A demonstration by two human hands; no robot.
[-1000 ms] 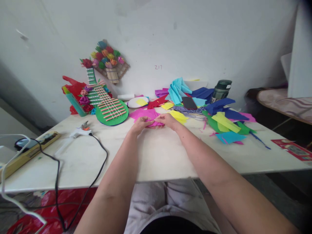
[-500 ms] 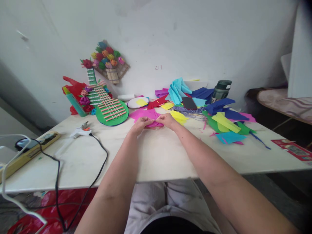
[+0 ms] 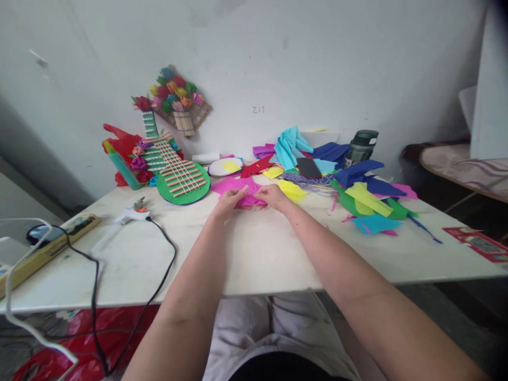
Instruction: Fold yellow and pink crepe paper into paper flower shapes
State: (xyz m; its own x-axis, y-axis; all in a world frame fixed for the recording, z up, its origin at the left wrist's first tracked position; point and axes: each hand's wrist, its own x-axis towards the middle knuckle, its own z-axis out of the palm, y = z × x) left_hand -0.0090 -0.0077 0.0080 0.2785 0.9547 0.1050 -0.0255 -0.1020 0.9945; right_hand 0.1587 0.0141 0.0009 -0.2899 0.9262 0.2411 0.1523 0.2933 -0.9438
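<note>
Pink crepe paper (image 3: 249, 198) lies between my two hands near the middle of the table, with more flat pink paper (image 3: 228, 185) just behind it. My left hand (image 3: 230, 202) is closed at the left edge of the pink piece, its thumb up against the fingers. From the other side, my right hand (image 3: 273, 196) pinches the right part of the same paper between thumb and fingertips. The underside of the paper and some of the fingers are hidden.
A green paper guitar (image 3: 184, 185) leans at the back left, near a white glue gun (image 3: 133, 212) with a black cord and a power strip (image 3: 75, 233). Coloured paper scraps (image 3: 373, 201), a phone (image 3: 308, 168) and a dark bottle (image 3: 361, 147) occupy the back right.
My left thumb has lifted and shifted slightly away from my right fingertips, opening a small gap over the pink paper. My right hand stays nearly still.
</note>
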